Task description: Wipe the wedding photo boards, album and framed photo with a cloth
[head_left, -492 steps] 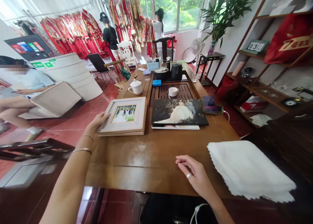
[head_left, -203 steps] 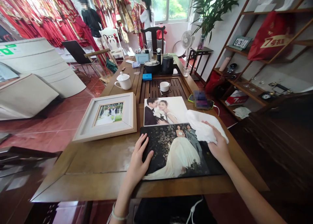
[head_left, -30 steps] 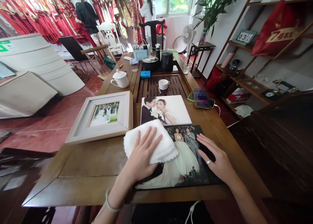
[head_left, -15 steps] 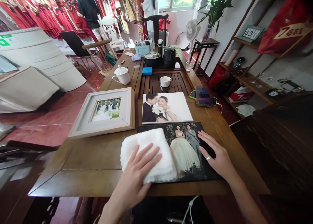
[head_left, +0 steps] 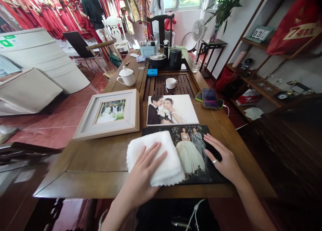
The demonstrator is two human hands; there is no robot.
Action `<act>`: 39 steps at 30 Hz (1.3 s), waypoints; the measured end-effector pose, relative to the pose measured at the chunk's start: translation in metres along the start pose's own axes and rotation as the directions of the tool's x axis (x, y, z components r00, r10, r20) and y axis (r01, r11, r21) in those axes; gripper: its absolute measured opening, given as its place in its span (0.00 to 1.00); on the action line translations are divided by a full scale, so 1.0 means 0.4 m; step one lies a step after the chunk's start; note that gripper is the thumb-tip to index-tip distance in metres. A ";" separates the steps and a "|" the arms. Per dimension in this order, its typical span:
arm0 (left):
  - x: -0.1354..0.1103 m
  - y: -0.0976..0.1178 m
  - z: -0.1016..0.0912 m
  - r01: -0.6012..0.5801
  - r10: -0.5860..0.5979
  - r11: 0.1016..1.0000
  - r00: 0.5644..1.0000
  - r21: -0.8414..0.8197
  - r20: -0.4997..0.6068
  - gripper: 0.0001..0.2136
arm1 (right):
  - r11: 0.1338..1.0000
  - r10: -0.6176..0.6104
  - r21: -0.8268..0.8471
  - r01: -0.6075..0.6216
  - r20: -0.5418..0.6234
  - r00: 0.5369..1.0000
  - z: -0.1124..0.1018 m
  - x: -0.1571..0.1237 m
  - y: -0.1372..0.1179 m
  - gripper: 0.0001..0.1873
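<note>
My left hand [head_left: 143, 172] lies flat on a folded white towel [head_left: 158, 140], fingers stretched out. Beneath the towel is a dark photo panel [head_left: 191, 150] showing a couple in a pale gown and a grey suit; its left part is covered. My right hand [head_left: 222, 157], with a ring on one finger, rests open on the panel's right side. Just beyond lies a white-edged wedding photo panel [head_left: 173, 111]. To the left, a pale wooden picture frame [head_left: 84, 122] holds a smaller photo of a couple.
On the wooden table [head_left: 98, 157] stand a lidded white mug [head_left: 127, 77], a small white cup [head_left: 171, 83], a blue box [head_left: 152, 72] and a black pot [head_left: 175, 58]. A phone [head_left: 212, 100] with a cable lies at the right edge. People stand at the back near hanging garments.
My left hand and the towel have shifted slightly to the right over the dark panel, and two of its fingers are closer together. My right hand stays in place.
</note>
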State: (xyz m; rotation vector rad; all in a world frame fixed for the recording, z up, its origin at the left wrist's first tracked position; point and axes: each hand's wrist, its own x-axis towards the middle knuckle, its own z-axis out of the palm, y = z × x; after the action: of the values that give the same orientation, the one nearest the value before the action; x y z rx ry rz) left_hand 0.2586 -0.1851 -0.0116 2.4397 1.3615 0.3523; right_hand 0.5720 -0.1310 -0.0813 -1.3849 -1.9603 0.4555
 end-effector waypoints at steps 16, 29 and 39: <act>0.178 -0.059 -0.034 -0.062 0.066 0.997 0.994 -0.048 0.086 0.37 | 1.000 0.011 0.007 -0.011 -0.010 1.000 -0.001 0.003 -0.008 0.21; 0.126 0.125 0.048 -0.133 0.148 0.988 0.968 -0.084 0.205 0.39 | 1.000 -0.004 0.006 0.004 -0.004 1.000 -0.003 0.004 -0.007 0.22; 0.292 0.178 0.088 0.142 -0.143 0.990 0.988 0.008 0.061 0.30 | 1.000 -0.007 0.025 0.007 -0.002 1.000 -0.005 -0.008 0.008 0.28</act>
State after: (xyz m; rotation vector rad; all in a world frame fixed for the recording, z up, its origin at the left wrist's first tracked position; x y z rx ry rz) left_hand 0.3868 -0.1257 -0.0090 2.3192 1.5004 0.2386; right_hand 0.5764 -0.1331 -0.0828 -1.3620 -1.9507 0.4732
